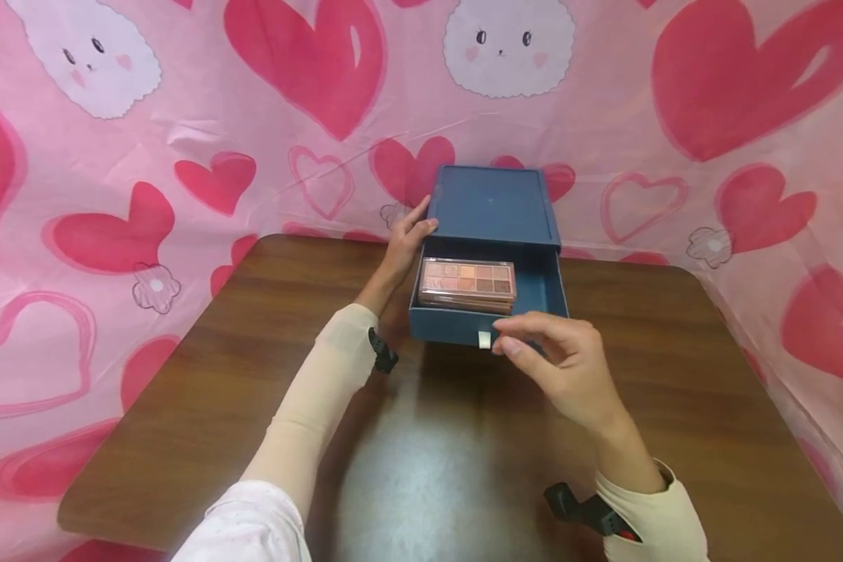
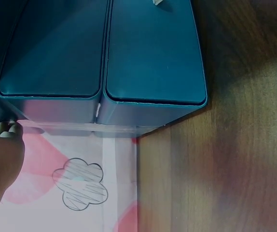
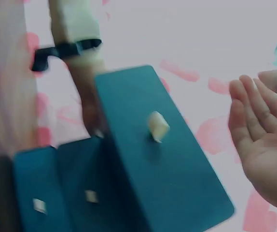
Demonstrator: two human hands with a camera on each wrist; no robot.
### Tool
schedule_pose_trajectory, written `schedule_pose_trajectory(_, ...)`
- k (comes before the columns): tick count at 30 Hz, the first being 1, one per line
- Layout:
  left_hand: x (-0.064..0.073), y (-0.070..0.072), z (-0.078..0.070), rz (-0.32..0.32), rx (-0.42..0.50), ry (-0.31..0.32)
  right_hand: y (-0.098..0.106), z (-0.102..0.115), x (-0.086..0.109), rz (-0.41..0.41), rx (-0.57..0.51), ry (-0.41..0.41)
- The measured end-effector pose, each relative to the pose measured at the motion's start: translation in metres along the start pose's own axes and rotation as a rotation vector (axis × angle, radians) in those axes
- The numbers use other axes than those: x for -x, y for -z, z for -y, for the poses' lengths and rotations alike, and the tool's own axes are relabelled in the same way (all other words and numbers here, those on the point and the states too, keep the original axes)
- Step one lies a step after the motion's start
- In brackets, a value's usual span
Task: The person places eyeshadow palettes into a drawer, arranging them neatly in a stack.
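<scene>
A blue drawer unit stands at the back of the table. Its top drawer is pulled out, with eyeshadow palettes stacked in its left part. My left hand rests against the unit's left side near the top, fingers extended along it; in the left wrist view only part of this hand shows. Beside the drawer's white pull tab is my right hand, thumb and fingers loosely bent with a gap between them. The right wrist view has this hand apart from the tab, holding nothing.
Two closed drawers, one lower drawer and another beneath it, each carry a white tab. The brown wooden table reaches back to a pink heart-patterned cloth, which hangs behind and along the sides.
</scene>
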State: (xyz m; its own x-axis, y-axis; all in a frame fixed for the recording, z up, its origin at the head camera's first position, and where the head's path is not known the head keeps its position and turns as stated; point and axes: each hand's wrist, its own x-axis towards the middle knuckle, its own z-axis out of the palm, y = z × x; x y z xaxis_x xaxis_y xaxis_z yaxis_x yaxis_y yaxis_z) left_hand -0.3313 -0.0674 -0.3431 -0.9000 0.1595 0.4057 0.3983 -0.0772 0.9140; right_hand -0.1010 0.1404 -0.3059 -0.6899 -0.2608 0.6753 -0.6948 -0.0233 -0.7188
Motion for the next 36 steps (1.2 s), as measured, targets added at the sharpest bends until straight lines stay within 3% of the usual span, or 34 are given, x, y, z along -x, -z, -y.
schedule_pose_trajectory(5, 0.0, 0.003, 0.0, -0.019, 0.012, 0.012, -0.013, -0.016, 0.016, 0.133, 0.053, -0.282)
schedule_pose_trajectory(10, -0.001, 0.003, 0.001, -0.008, 0.009, -0.004, -0.021, -0.036, 0.027, 0.152, 0.055, -0.455)
schedule_pose_trajectory(18, 0.001, 0.001, 0.003, -0.007, 0.012, -0.001, -0.034, -0.059, 0.036, 0.062, -0.014, -0.533)
schedule_pose_trajectory(26, -0.001, -0.001, 0.001, 0.006, 0.051, 0.005, -0.034, -0.062, 0.022, -0.064, -0.231, -0.658)
schedule_pose_trajectory(36, -0.001, -0.001, -0.001, 0.039, 0.09, 0.051, -0.045, -0.064, 0.023, -0.21, -0.313, -0.659)
